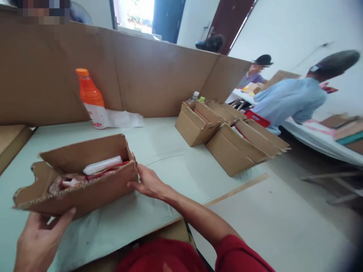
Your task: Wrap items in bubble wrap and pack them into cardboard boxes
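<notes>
An open-topped cardboard box [93, 196] is in front of me at the left of the table, tilted in the view. My left hand [42, 238] grips its near left bottom edge, thumb on the front wall and fingers underneath. At the right end, my right hand [150, 181] holds the corner, thumb on the front wall and fingers around the side. Inside the box lie a white rolled plastic item [102, 165] and red-and-white packets [75, 182], whose kind I cannot make out. The box's underside is hidden.
An orange bottle [90, 94] with clear plastic wrap [124, 119] stands by a tall cardboard partition [159, 75]. Several open cardboard boxes [235, 151] sit at the table's right edge. Beyond them, a person in a light blue shirt [295, 98] is at another table.
</notes>
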Demonstrator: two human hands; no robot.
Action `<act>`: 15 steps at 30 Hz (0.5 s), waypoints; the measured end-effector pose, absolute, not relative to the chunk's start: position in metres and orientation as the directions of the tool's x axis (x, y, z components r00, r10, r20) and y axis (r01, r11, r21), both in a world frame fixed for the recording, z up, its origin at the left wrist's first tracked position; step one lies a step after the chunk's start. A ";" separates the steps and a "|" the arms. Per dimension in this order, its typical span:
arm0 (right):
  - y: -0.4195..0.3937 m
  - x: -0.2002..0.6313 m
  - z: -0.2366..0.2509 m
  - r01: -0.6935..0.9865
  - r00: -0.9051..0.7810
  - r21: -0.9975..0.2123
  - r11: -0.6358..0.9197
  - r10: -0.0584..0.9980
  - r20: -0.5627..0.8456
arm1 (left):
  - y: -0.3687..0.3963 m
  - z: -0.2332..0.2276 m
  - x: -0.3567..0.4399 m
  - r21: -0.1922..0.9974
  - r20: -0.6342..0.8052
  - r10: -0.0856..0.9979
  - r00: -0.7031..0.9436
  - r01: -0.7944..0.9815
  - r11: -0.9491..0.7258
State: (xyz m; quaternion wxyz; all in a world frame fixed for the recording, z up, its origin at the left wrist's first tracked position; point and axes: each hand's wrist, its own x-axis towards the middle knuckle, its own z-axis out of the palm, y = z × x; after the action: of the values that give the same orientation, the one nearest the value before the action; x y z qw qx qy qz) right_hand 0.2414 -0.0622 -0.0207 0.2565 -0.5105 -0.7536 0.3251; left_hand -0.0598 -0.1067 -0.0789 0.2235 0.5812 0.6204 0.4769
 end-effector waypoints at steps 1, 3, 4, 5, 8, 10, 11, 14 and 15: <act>-0.060 0.245 -0.019 0.617 -0.304 -0.749 0.240 0.951 0.054 | -0.098 -0.072 -0.050 0.890 0.187 0.941 -0.281 0.455 -0.041; -0.067 0.267 -0.017 0.648 -0.196 -0.744 0.164 0.980 0.045 | -0.085 -0.058 -0.018 0.957 0.069 0.955 -0.290 0.289 0.019; -0.076 0.284 -0.019 0.664 -0.126 -0.738 0.115 0.991 0.041 | -0.081 -0.053 0.003 0.971 0.051 0.971 -0.232 0.240 0.006; -0.087 0.303 -0.022 0.681 -0.060 -0.730 0.066 0.998 0.034 | -0.079 -0.050 0.024 0.979 0.042 0.989 -0.143 0.205 -0.012; -0.132 0.365 -0.034 0.746 0.116 -0.662 -0.072 0.993 0.023 | -0.082 -0.050 0.079 0.989 0.048 0.996 0.074 0.137 -0.057; -0.162 0.399 -0.040 0.755 0.146 -0.651 -0.077 0.988 0.053 | -0.088 -0.052 0.099 0.980 0.085 0.982 0.169 0.161 -0.112; -0.173 0.413 -0.042 0.743 0.140 -0.667 -0.053 0.987 0.077 | -0.091 -0.053 0.103 0.967 0.107 0.974 0.198 0.206 -0.148; -0.187 0.438 -0.048 0.646 0.096 -0.762 0.040 0.986 0.133 | -0.096 -0.057 0.098 0.887 0.136 0.968 0.211 0.410 -0.214; -0.185 0.441 -0.051 0.602 0.078 -0.796 0.058 0.988 0.131 | -0.096 -0.060 0.094 0.861 0.124 0.972 0.200 0.464 -0.205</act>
State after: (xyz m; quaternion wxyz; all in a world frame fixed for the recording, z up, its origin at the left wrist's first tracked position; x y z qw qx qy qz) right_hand 0.4415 -0.1847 -0.0508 0.3692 -0.6345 -0.6268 0.2613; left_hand 0.0940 -0.0960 -0.0599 0.3543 0.6888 0.5213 0.3580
